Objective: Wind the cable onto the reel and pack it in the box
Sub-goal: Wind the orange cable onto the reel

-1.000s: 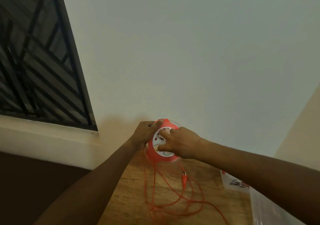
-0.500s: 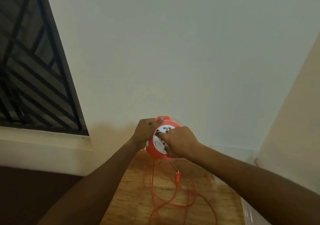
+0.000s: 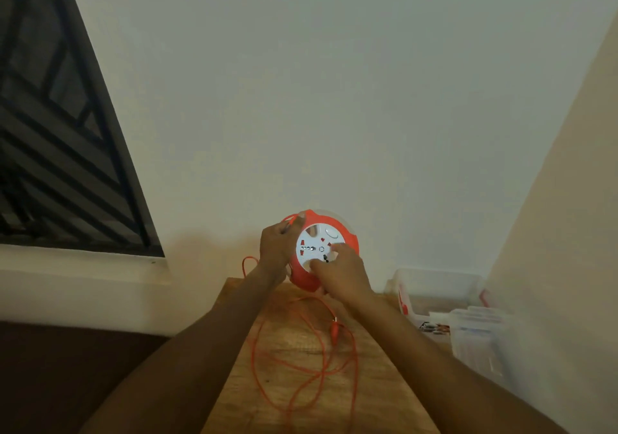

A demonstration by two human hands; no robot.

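An orange cable reel with a white socket face is held upright above the far end of the wooden table. My left hand grips its left rim and pinches a strand of the cable there. My right hand presses on the lower right of the white face, fingers on the disc. The thin orange cable hangs from the reel and lies in loose loops on the table, its orange plug resting near my right forearm. A clear plastic box stands open at the right.
A second clear container with its lid sits in front of the box at the right, against a beige wall. A white wall rises behind the table. A dark barred window with a white sill is at the left.
The view has tilted down and left, bringing the box into sight. My right hand has slid from the upper face to the lower right of the disc, which has turned. The cable loops have shifted.
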